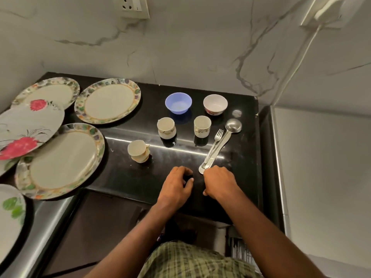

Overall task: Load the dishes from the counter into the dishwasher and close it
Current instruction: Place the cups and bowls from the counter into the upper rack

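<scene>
The black counter [124, 177] carries several flower-patterned plates [109, 101] at the left. Further right stand a blue bowl [178, 103] and a white bowl [215, 104]. Three small cups are here: two upright [166, 128] [202, 126] and one tilted [138, 151]. A steel fork [216, 139] and ladle [232, 125] lie together, handles toward me. My right hand [219, 181] is curled over their handle ends and grips them. My left hand [176, 183] rests beside it on the bare counter, fingers loosely curled, holding nothing.
A marble-look wall with two sockets and a white cable stands behind the counter. A steel-edged appliance side [279, 157] borders the counter on the right. A small round metal piece [236, 112] lies near the white bowl. Dark cabinet fronts [96, 227] sit below the counter edge.
</scene>
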The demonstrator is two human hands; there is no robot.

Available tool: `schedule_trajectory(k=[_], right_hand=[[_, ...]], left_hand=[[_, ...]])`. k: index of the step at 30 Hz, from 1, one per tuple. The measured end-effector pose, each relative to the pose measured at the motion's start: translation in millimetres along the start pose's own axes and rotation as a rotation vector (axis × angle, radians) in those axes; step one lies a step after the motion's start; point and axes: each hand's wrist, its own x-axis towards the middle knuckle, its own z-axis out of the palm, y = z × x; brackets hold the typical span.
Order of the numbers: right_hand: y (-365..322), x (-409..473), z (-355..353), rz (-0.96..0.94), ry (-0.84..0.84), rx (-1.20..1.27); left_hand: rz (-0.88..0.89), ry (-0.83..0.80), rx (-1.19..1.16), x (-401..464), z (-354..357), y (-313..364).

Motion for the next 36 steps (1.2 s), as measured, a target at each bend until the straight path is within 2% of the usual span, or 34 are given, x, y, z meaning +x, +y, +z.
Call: schedule_trajectory(k=[4, 8, 23, 26, 32, 36], right_hand=[[-6, 12, -9, 0.049, -0.077, 0.015], [-11, 22, -11, 0.066, -0.125, 0.008], [-14, 21, -16, 0.101, -0.097, 0.088], [-13, 19, -15, 0.094, -0.089, 0.102], [-10, 13, -15, 0.095, -0.063, 0.087], [-3, 6, -8, 0.105, -0.009, 0.145]], left_hand=[[0.01, 0.067, -0.076, 16, -5, -4], [0.033, 0.206, -0.089, 41, -12, -9], [-0.425, 0.385, -0.303, 161, -32, -12], [-0.353, 0.373, -0.307, 159, -27, -18], [-0.067, 0.358, -0.36, 109, -16, -4], [0.002, 0.243, -0.473, 72, -13, 15]])
